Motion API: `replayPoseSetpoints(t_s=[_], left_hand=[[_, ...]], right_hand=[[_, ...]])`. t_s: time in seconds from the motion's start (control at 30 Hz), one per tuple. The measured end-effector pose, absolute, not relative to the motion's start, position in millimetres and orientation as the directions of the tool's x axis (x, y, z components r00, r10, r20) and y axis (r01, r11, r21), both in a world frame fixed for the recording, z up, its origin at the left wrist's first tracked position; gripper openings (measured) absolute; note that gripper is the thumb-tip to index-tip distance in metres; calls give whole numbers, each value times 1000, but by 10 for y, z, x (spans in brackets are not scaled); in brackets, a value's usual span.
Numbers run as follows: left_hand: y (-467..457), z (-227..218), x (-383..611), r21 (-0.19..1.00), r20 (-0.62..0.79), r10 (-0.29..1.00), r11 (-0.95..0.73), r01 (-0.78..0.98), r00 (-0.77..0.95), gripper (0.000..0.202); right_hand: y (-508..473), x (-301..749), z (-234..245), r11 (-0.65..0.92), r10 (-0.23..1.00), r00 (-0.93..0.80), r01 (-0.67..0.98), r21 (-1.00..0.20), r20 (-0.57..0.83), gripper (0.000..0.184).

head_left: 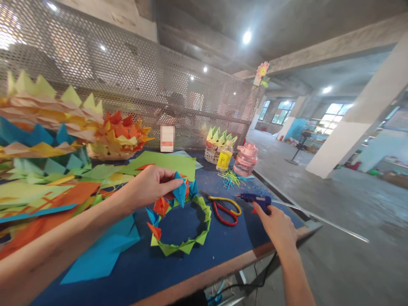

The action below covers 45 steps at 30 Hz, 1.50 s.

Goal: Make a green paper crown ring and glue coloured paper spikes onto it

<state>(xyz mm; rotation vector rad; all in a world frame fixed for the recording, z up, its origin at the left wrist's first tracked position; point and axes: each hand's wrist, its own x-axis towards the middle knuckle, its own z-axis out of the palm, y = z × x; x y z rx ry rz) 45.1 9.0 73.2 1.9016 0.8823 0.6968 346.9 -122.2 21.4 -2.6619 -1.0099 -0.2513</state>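
My left hand (157,183) is closed, thumb and fingers pinching a blue folded paper piece (180,192) over the far side of a paper ring. That ring (188,247) is made of green folded points and lies on the blue tabletop, with orange and blue points standing along its left and far sides. Whether the pinched piece touches the ring, I cannot tell. Near the table's right edge, my right hand (279,225) is wrapped round a blue glue gun (255,198). Its nozzle points left, and a long clear glue stick (331,222) juts from its back.
Scissors (225,207) with red and yellow handles lie between ring and glue gun. Blue paper (98,255) and green sheets (162,163) spread leftward. Stacked folded-paper pieces (47,127) stand at left. A yellow-labelled bottle (224,159) and pink bottle (245,160) stand behind, before a perforated metal screen (127,80).
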Motion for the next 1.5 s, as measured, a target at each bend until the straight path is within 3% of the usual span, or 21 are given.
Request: replayPoseSetpoints(t_s=[0.2,0.3,0.37,0.43,0.5,0.63,0.93,1.07,1.27,1.5], left_hand=[[146,687,430,866,150,783,-398,302,604,29],[139,696,412,836,169,767,-445,322,619,30],[110,724,404,821,172,759,-462,334,629,28],[64,759,396,808,177,750,-481,341,638,25],[11,783,383,805,176,739,-488,337,650,22],[-96,741,328,799,186,724,-505,327,664,21],[-242,574,198,684,159,730,-567,459,665,17],[-284,537,170,663,163,712,-592,459,683,12],[-380,419,154,488,246,658,-718,496,711,10],[-415,352,156,428,334,601,-783,451,726,19]], right_hand=[[-1241,3553,133,-729,594,732,665,-163,333,47],[-1323,3456,100,-680,579,664,713,-170,473,41],[-1379,3249,65,-492,586,492,847,-200,644,36],[-1421,2931,17,-156,623,275,961,-228,732,32],[-1438,2566,-39,115,688,123,955,-274,715,21],[-1402,2018,-130,350,717,-54,890,-292,695,15],[-1251,1888,-211,453,711,-94,819,-351,696,10],[-1239,1917,-264,490,668,-152,827,-276,729,10],[-1238,2000,-349,528,631,-276,837,-141,725,14],[-1177,1824,-434,484,498,-18,835,-261,867,22]])
